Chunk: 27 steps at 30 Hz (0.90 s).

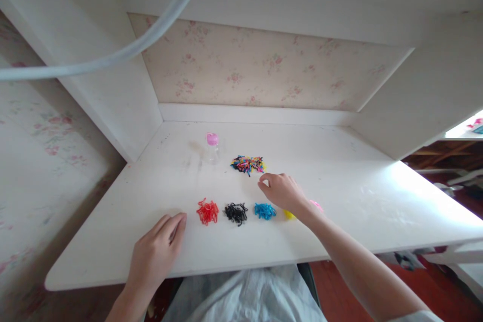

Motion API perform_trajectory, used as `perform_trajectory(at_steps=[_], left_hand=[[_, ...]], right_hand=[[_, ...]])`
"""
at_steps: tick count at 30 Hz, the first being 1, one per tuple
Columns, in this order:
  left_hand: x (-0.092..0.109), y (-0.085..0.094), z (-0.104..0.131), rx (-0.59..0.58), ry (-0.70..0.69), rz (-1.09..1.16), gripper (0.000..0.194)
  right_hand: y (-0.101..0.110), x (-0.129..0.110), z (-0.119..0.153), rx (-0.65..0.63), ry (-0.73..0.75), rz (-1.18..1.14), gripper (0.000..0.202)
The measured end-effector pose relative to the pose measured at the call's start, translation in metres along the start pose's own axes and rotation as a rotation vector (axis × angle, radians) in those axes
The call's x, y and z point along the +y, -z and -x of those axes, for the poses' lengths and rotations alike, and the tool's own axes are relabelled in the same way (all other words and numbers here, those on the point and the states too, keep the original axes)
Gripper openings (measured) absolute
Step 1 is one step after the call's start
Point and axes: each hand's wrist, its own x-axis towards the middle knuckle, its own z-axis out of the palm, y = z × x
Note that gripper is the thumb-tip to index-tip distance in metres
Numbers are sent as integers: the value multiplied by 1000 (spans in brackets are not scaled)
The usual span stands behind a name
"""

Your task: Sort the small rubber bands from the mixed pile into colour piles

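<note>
My right hand (284,190) hovers just below a pile of mixed-colour rubber bands (248,164), its thumb and forefinger curled toward each other. Whatever is between those fingertips, if anything, is too small to make out. Resting on the white table, my left hand (160,239) has its fingers curled together with nothing visible in them. Beside it lies a heap of red rubber bands (208,212), followed by black rubber bands (236,214) and blue rubber bands (264,211). My right wrist and forearm partly cover yellow rubber bands (289,215) and pink rubber bands (316,206).
A clear bottle with a pink cap (212,139) stands at the back left of the white table (362,186). Side panels and a low back ledge (256,113) bound the table. A pale cable (158,30) crosses the upper view.
</note>
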Motion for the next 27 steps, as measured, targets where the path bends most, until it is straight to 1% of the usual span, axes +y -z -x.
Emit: perform_trajectory(at_steps=[6,11,19,23,27], left_hand=[[1,2,0,-14,-14,20,20],[0,2,-2,-42,-16,59,21],[-1,-1,0,-82,0,2,22],[0,0,0,-63,-22,2,22],[1,0,-1,-55,-21,-10,23]], right_hand=[[-9,-19,-28,17,63,50,40],[-15,-25,-39,8,80,64,38],[-22,-13,-37,39,87,46,43],[-18,-4,-41,68,69,-5,46],[-12,6,-42,109,81,-76,42]])
